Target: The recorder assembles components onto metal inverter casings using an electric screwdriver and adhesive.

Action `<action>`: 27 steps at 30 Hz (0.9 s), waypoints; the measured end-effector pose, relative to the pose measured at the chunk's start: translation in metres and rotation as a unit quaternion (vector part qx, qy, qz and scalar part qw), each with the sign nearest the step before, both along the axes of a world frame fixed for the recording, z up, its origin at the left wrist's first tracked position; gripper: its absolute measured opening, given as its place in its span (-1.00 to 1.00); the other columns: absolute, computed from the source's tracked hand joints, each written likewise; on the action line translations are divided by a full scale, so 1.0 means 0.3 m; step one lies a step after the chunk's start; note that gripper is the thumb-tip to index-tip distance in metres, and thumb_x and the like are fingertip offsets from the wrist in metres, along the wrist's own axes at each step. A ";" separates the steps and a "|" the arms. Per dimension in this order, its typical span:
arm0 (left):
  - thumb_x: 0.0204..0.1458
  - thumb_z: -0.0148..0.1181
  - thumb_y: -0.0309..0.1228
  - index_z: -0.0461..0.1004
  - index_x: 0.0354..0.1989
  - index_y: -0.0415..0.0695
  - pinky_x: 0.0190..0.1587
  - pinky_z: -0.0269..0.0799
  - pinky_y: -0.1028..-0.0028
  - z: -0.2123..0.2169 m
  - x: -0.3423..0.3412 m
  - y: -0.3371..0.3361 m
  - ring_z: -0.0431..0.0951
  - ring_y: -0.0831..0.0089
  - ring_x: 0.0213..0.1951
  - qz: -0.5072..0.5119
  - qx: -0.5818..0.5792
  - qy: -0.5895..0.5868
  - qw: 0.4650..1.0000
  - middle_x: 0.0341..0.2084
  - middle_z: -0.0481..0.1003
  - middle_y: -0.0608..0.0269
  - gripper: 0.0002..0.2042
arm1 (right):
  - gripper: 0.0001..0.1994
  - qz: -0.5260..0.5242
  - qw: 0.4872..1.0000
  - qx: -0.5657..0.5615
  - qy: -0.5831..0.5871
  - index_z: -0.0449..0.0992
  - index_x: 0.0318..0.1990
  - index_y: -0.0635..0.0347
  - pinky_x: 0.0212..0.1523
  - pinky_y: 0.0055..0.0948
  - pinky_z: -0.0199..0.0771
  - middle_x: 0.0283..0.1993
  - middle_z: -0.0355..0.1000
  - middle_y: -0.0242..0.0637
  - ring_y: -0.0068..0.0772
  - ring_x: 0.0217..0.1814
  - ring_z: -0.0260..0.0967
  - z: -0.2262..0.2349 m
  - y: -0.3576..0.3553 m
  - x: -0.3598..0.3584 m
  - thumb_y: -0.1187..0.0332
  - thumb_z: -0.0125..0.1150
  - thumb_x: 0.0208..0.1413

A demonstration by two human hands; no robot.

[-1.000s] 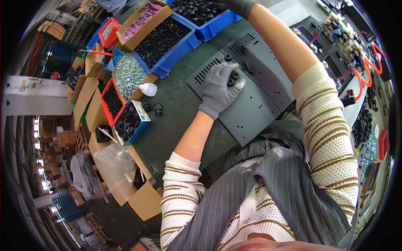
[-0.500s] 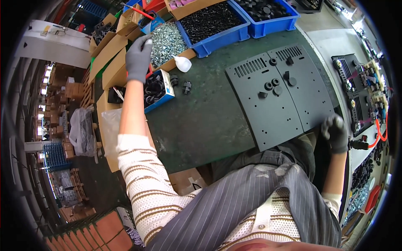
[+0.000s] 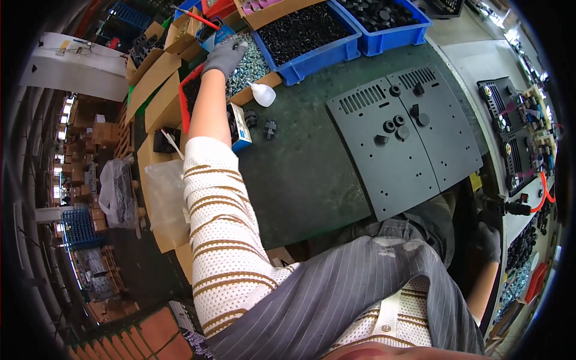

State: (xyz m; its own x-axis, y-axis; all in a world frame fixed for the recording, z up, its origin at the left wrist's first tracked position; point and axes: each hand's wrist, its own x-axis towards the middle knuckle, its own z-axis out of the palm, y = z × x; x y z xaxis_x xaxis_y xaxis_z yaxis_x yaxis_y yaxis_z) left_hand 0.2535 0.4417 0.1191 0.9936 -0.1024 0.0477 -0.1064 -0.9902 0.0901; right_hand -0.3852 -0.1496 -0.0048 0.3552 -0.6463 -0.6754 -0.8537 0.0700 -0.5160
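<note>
Small silver metal fasteners (image 3: 255, 62) lie heaped in a brown cardboard box (image 3: 272, 81), upper left; my left hand (image 3: 227, 56), in a grey glove, reaches over the heap's left side. Its fingers bend downward; whether they grasp any pieces, I cannot tell. Judgement: pick with the fingertips, only a few pieces at once, and lift clear of the box edge before swinging right. The white plastic squeeze bottle (image 3: 263, 95) at that edge could be knocked. Further right, two dark-grey slotted flat panels (image 3: 396, 165) carry loose black round parts (image 3: 402, 132); best not jarred. Far right, my gloved right hand (image 3: 485, 241) hangs in shadow beyond the panels' near corner; its grip I cannot tell.

Versus half a second ago, left to right: my left hand has shifted rightward, onto the fasteners; panels and black parts keep their arrangement; my right hand sits lower, further from the panels.
</note>
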 end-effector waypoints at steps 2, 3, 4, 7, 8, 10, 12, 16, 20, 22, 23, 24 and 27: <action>0.17 0.13 0.11 0.41 0.30 0.10 0.37 0.24 0.18 0.004 -0.017 0.011 0.35 0.02 0.32 -0.003 0.012 0.032 0.999 0.32 0.34 -0.04 -0.42 | -0.81 -0.003 0.974 0.004 -0.225 0.55 -0.08 0.26 -0.25 -0.51 0.54 -0.25 0.55 -0.34 -0.49 -0.29 0.52 0.016 -0.005 0.001 0.33 0.17 0.29; 0.16 0.14 0.10 0.44 0.28 0.10 0.36 0.25 0.18 0.005 -0.020 0.019 0.37 0.03 0.31 0.001 0.013 0.042 0.999 0.30 0.36 -0.03 -0.44 | -0.80 0.012 0.941 0.021 -0.338 0.56 -0.02 0.28 -0.17 -0.52 0.55 -0.18 0.57 -0.33 -0.49 -0.21 0.53 0.017 0.000 0.011 0.38 0.15 0.30; 0.14 0.16 0.03 0.49 0.22 0.11 0.32 0.31 0.20 0.002 -0.020 0.028 0.42 0.03 0.27 0.015 -0.038 0.053 0.998 0.20 0.47 -0.01 -0.49 | -0.77 0.003 0.947 -0.034 -0.320 0.53 0.05 0.28 -0.11 -0.52 0.54 -0.09 0.55 -0.31 -0.48 -0.13 0.52 0.015 0.000 0.031 0.40 0.14 0.31; 0.12 0.17 -0.08 0.51 0.20 0.13 0.22 0.41 0.23 -0.011 0.001 0.057 0.59 0.07 0.07 -0.005 -0.034 0.015 0.999 0.07 0.57 0.01 -0.54 | -0.67 0.021 0.942 -0.100 -0.320 0.48 0.18 0.29 0.03 -0.50 0.53 0.07 0.52 -0.28 -0.47 0.03 0.48 -0.010 0.016 0.085 0.47 0.13 0.29; 0.13 0.15 -0.13 0.51 0.19 0.13 0.14 0.47 0.24 -0.013 0.011 0.069 0.61 0.11 0.00 0.015 -0.088 0.037 0.995 0.01 0.58 0.04 -0.57 | -0.66 0.006 0.934 -0.119 -0.336 0.48 0.19 0.30 0.05 -0.51 0.52 0.08 0.52 -0.29 -0.47 0.04 0.48 -0.020 0.028 0.094 0.50 0.14 0.28; 0.14 0.12 -0.24 0.53 0.16 0.12 -0.02 0.58 0.27 -0.011 0.027 0.093 0.66 0.19 -0.15 0.040 -0.202 0.084 0.975 -0.11 0.62 0.10 -0.61 | -0.64 -0.016 0.917 -0.119 -0.380 0.46 0.21 0.31 0.09 -0.50 0.51 0.10 0.51 -0.28 -0.46 0.07 0.48 -0.029 0.051 0.102 0.53 0.13 0.26; 0.15 0.10 -0.33 0.54 0.11 0.09 -0.20 0.61 0.35 0.000 0.031 0.115 0.63 0.30 -0.26 0.103 -0.410 0.134 0.896 -0.21 0.61 0.20 -0.66 | -0.61 -0.035 0.893 -0.047 -0.446 0.42 0.25 0.31 0.14 -0.47 0.49 0.14 0.48 -0.24 -0.44 0.11 0.46 -0.023 0.069 0.101 0.53 0.11 0.27; 0.22 0.09 -0.38 0.53 -0.03 -0.05 -0.51 0.51 0.64 0.021 0.011 0.145 0.43 0.48 -0.53 0.193 -0.716 0.142 0.655 -0.34 0.51 0.29 -0.80 | -0.61 0.038 0.876 -0.011 -0.481 0.39 0.28 0.30 0.20 -0.35 0.47 0.17 0.45 -0.17 -0.35 0.18 0.44 0.017 0.080 0.108 0.46 0.04 0.32; 0.28 0.05 -0.41 0.44 -0.11 -0.13 -0.63 0.34 0.72 0.025 -0.003 0.179 0.38 0.59 -0.56 0.163 -0.779 0.199 0.572 -0.42 0.42 0.31 -0.89 | -0.59 -0.015 0.874 0.014 -0.486 0.39 0.27 0.31 0.23 -0.29 0.45 0.14 0.46 -0.13 -0.28 0.17 0.45 0.030 0.080 0.118 0.27 -0.06 0.40; 0.31 0.01 -0.45 0.41 -0.16 -0.16 -0.68 0.20 0.72 0.020 0.003 0.189 0.36 0.68 -0.58 0.199 -0.778 0.179 0.568 -0.48 0.40 0.34 -0.92 | -0.55 -0.091 0.874 0.041 -0.475 0.39 0.27 0.33 0.22 -0.29 0.45 0.14 0.46 -0.12 -0.27 0.16 0.45 0.018 0.073 0.114 0.20 -0.11 0.42; 0.31 0.02 -0.45 0.40 -0.16 -0.17 -0.68 0.21 0.73 0.021 0.006 0.195 0.36 0.68 -0.58 0.186 -0.797 0.191 0.542 -0.48 0.40 0.34 -0.92 | -0.54 -0.094 0.882 0.016 -0.462 0.39 0.27 0.34 0.21 -0.29 0.46 0.14 0.46 -0.11 -0.26 0.15 0.46 0.009 0.066 0.110 0.17 -0.13 0.43; 0.31 0.03 -0.45 0.40 -0.17 -0.18 -0.68 0.22 0.73 0.017 0.011 0.191 0.36 0.67 -0.58 0.194 -0.814 0.195 0.512 -0.49 0.40 0.34 -0.92 | -0.52 -0.089 0.885 0.017 -0.458 0.39 0.27 0.35 0.20 -0.30 0.47 0.14 0.46 -0.11 -0.26 0.15 0.46 0.000 0.056 0.105 0.14 -0.16 0.44; 0.31 0.03 -0.44 0.46 -0.13 -0.21 -0.69 0.22 0.72 0.018 0.012 0.184 0.35 0.67 -0.59 0.227 -0.854 0.151 0.444 -0.53 0.39 0.39 -0.88 | -0.50 -0.068 0.858 0.083 -0.502 0.39 0.29 0.35 0.23 -0.34 0.40 0.16 0.47 -0.19 -0.34 0.17 0.43 -0.018 0.010 0.092 0.11 -0.11 0.45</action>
